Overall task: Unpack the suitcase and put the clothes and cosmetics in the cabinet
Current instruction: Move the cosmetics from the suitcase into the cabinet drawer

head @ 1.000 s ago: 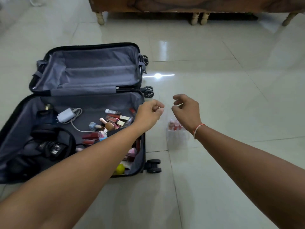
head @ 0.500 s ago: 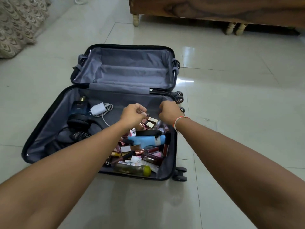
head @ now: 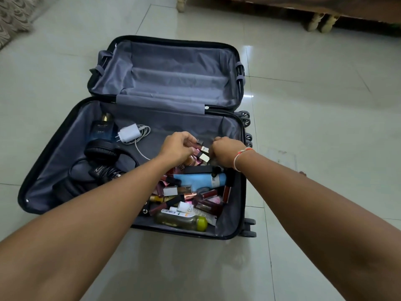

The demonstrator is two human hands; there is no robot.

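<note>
- A clear bottle with a yellow-green cap [head: 181, 222] lies on its side at the near edge of the suitcase [head: 54, 148], which sits open on the tiled floor [head: 325, 127].
- Just beyond the bottle lies a heap of cosmetics [head: 191, 196] in the right part of the near half, with a blue tube [head: 198, 180] across it.
- The left hand [head: 178, 146] is curled over the far end of the heap, fingers bent together among small lipstick-like pieces; whether it pinches one I cannot tell.
- The right hand [head: 225, 149], with a thread band at the wrist, is closed in a loose fist just beside it, its fingertips hidden.
- To the left lie black headphones [head: 101, 151], a white charger [head: 129, 133] and a dark box [head: 102, 129].
- The far half holds only grey lining.
</note>
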